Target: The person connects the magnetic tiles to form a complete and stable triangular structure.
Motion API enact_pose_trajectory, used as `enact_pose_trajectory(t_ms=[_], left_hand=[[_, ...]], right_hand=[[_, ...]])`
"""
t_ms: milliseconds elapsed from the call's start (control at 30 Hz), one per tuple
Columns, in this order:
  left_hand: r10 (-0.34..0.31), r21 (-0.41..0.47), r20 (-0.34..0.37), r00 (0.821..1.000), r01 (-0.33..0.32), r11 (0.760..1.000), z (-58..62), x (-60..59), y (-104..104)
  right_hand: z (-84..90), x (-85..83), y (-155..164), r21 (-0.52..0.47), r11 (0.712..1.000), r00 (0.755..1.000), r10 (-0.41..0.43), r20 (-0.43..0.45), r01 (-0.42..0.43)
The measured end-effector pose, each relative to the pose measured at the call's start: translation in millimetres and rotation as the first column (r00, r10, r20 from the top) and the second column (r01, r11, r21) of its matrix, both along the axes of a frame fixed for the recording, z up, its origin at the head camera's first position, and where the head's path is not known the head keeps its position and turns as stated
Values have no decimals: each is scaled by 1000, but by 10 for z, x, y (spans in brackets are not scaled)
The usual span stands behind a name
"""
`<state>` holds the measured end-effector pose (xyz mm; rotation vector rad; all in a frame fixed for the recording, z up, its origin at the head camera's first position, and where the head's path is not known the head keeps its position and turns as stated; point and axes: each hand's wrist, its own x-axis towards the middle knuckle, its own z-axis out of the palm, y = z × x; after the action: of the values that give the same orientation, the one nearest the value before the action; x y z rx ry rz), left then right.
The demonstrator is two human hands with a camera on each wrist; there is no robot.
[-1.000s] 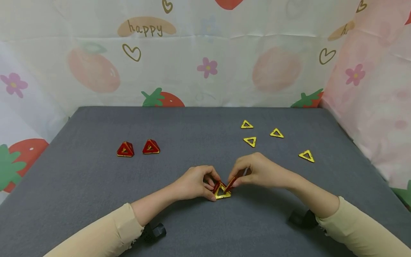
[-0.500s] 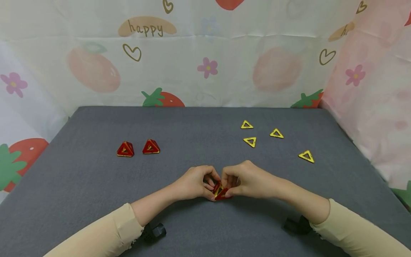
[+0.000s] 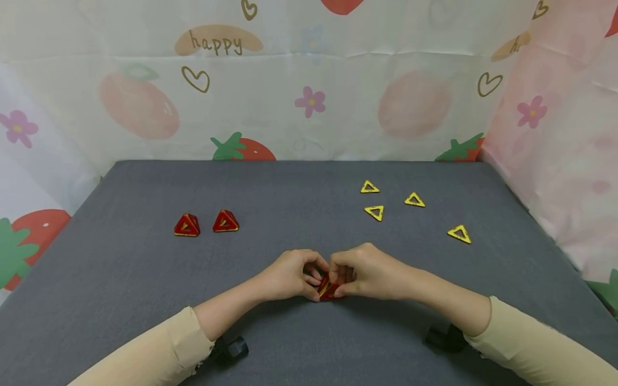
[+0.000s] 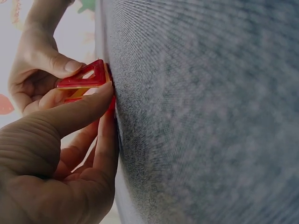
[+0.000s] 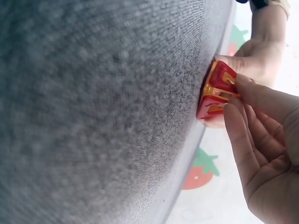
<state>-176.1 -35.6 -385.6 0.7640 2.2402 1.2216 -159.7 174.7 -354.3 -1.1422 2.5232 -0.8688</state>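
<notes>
Between both hands, low in the middle of the table, sits a small red-and-yellow pyramid of triangular magnetic tiles [image 3: 324,292]. My left hand [image 3: 292,274] grips its left side, with the thumb at the lower front corner. My right hand [image 3: 372,272] pinches a red triangular tile [image 4: 99,70] on the front of the pyramid between thumb and fingers. Two red faces and a yellow edge of the pyramid [image 5: 219,77] show in the right wrist view, its base on the cloth. Fingers cover much of it in the head view.
Two red pyramids [image 3: 186,221] stand at the left of the grey table [image 3: 145,300]. Several flat yellow triangular tiles [image 3: 369,191] lie spread at the back right. A printed curtain [image 3: 347,69] rises behind the table.
My right hand has moved left and down, bringing the red tile from a tilt above the yellow triangle onto the pyramid's front. My left hand has kept its grip.
</notes>
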Motion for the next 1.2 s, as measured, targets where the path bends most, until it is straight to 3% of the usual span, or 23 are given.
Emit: enact_pose_trajectory(t_ms=[400,500,633,767,1200], left_hand=[[12,32,64,998,-14,999,31,12,-38],[40,-6,21,999,-40,999,49,39,-47],[64,-71,-99,993,-72,995,57,83,-47],[61,-67,-171,983,-73,995,37,113,-38],[54,-48,-206,977,-66,997,2,132,-19]], right_hand=[[-16,-11,-11,3,999,999,-34,-27,34],[-2,-12,8,6,999,999,-50,-23,50],[13,-20,58,32,996,996,-87,-8,87],[-9,-38,101,85,991,994,-104,31,101],[-42,-56,51,104,994,996,-40,84,31]])
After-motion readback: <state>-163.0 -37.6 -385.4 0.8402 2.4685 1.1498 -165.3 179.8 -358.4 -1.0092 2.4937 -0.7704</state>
